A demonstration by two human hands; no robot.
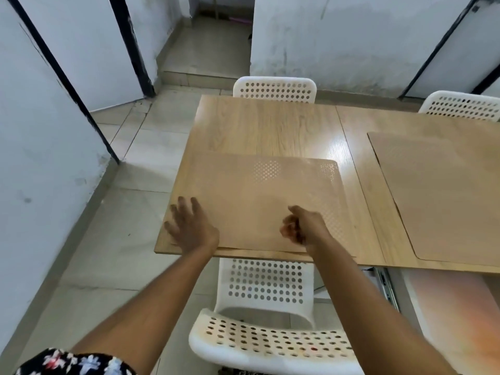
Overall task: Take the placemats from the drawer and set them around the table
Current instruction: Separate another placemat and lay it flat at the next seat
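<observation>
A tan placemat [251, 196] with a dotted texture lies flat on the near left end of the wooden table [270, 125]. My left hand [189, 226] rests on its left near corner with fingers spread. My right hand [303, 226] hovers over the mat's near right part, fingers loosely curled, holding nothing that I can see. A second tan placemat [443, 193] lies on the table to the right. Under the table's right edge an open drawer [454, 315] shows an orange-tinted inside.
A white perforated chair [270, 320] stands right in front of me, tucked under the table. Two more white chairs [274, 89] [462, 105] sit at the far side. Tiled floor and white walls lie to the left.
</observation>
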